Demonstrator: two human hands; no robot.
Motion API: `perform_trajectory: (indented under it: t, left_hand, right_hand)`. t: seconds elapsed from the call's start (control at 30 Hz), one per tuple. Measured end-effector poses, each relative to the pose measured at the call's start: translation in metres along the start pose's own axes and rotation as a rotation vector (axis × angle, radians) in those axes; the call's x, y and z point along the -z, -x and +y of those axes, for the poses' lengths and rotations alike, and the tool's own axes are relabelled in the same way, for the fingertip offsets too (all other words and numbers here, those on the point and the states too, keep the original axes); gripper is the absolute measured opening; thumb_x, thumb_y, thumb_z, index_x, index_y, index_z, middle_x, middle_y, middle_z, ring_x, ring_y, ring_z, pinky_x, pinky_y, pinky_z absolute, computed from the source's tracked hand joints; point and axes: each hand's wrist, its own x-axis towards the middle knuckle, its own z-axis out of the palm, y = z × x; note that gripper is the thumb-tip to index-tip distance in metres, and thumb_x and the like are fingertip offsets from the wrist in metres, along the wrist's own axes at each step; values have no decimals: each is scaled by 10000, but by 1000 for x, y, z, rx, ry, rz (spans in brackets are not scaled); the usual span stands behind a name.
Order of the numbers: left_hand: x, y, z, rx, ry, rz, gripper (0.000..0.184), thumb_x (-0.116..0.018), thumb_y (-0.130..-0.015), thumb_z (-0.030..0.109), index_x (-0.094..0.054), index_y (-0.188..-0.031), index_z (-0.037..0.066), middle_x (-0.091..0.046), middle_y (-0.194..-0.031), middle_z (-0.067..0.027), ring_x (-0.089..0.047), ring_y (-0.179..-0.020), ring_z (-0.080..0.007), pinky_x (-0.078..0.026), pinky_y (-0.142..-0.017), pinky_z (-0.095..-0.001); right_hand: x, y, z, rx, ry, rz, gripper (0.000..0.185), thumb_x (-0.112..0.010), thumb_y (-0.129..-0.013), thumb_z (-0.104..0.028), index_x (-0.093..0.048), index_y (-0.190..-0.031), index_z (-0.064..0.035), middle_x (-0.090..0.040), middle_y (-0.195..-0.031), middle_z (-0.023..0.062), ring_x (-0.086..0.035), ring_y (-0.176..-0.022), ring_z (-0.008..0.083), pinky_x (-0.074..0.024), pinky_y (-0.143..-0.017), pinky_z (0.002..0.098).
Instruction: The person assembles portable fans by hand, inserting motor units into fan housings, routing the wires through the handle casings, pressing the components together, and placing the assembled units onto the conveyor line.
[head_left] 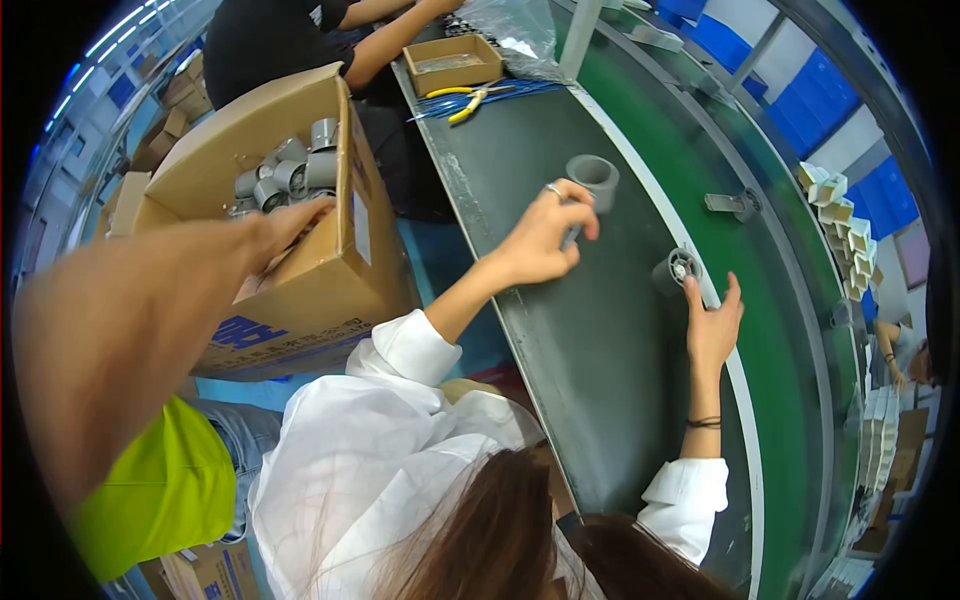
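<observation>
My left hand (545,235), with a ring on one finger, is held over the dark worktop with its fingers curled. A bit of grey shows between thumb and fingers, mostly hidden. Just beyond the fingertips stands a grey hollow cylinder (594,172). My right hand (713,322) has thumb and fingers apart, the thumb close to or touching a second grey cylinder (677,270) with a spoked, whitish inside. This one is by the worktop's white edge strip.
At left, another person's arm (150,330) reaches into a cardboard box (375,240) of grey cylinders. Yellow-handled pliers (468,103), blue wires (520,90) and a small carton (452,82) lie ahead, near a person in black. The green conveyor (700,160) carries a grey part (735,204).
</observation>
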Motion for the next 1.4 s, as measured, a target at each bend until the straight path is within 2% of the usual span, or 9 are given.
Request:
perform_trajectory:
  t: [0.17,0.37,0.7,0.77,0.83,0.97,1.0,1.2,1.4]
  left_hand:
    - [-6,9,25,-26,250,-69,309,-550,-578,-53,-588,-860,66,-404,-1215,-146,-477,-1127,-315,-388,-976,-403]
    - [-18,24,35,8,307,-181,409,-531,-561,-66,-563,-945,73,-311,-1248,-150,-420,-1162,-319,-356,-1006,-413]
    - [-34,39,53,99,438,-378,639,-539,-564,-65,-482,-1185,72,-275,-1325,-162,-393,-1198,-378,-342,-1027,-400]
    - [-34,41,56,73,464,-411,682,-554,-565,-41,-460,-1231,70,-391,-1268,-188,-420,-1204,-385,-358,-1022,-398]
    - [-31,38,54,35,527,-463,695,-561,-566,-23,-458,-1245,78,-446,-1227,-198,-437,-1209,-374,-360,-1026,-404]
    - [-9,23,59,95,393,-820,705,-562,-567,-20,-450,-1259,59,-592,-933,-218,-576,-913,-411,-468,-791,-458]
    - [-14,26,55,-43,339,-757,691,-554,-567,-27,-460,-1246,60,-596,-797,-212,-580,-756,-417,-452,-650,-479]
    - [-30,22,34,-100,263,-909,646,-554,-565,-37,-502,-1199,72,-613,-781,-171,-587,-728,-373,-450,-599,-459]
    - [-65,29,20,-206,257,-778,501,-576,-615,-31,-583,-1106,70,-631,-732,-96,-591,-768,-315,-457,-603,-411]
  right_hand:
    - [-34,-22,-31,39,162,-90,782,-696,-692,-625,-515,-1323,-200,-231,-1431,236,-429,-1226,425,-440,-919,485]
    - [-52,-31,-3,213,21,-134,357,-727,-695,-216,-607,-999,-72,-583,-1035,159,-584,-951,350,-472,-822,411]
    - [59,69,23,270,84,-359,456,-697,-680,-49,-617,-1126,-101,-423,-1356,197,-400,-1238,382,-340,-1027,440]
    - [82,93,21,266,93,-396,500,-692,-670,-24,-611,-1157,-104,-403,-1370,193,-391,-1246,382,-337,-1038,441]
    - [97,113,22,223,51,-426,544,-702,-652,-30,-607,-1185,-76,-375,-1385,201,-381,-1258,386,-334,-1056,440]
    - [112,137,30,218,33,-401,520,-714,-680,-107,-614,-1187,-49,-358,-1396,221,-408,-1252,395,-357,-1040,450]
    - [113,142,37,238,40,-389,512,-715,-692,-128,-616,-1187,-44,-354,-1398,226,-420,-1245,396,-365,-1034,449]
    - [111,145,86,146,168,-421,621,-724,-738,-278,-537,-1271,-21,-379,-1375,231,-502,-1158,384,-423,-972,430]
    - [108,145,86,206,347,-157,747,-745,-725,-364,-474,-1334,-27,-432,-1316,215,-527,-1107,360,-446,-918,436]
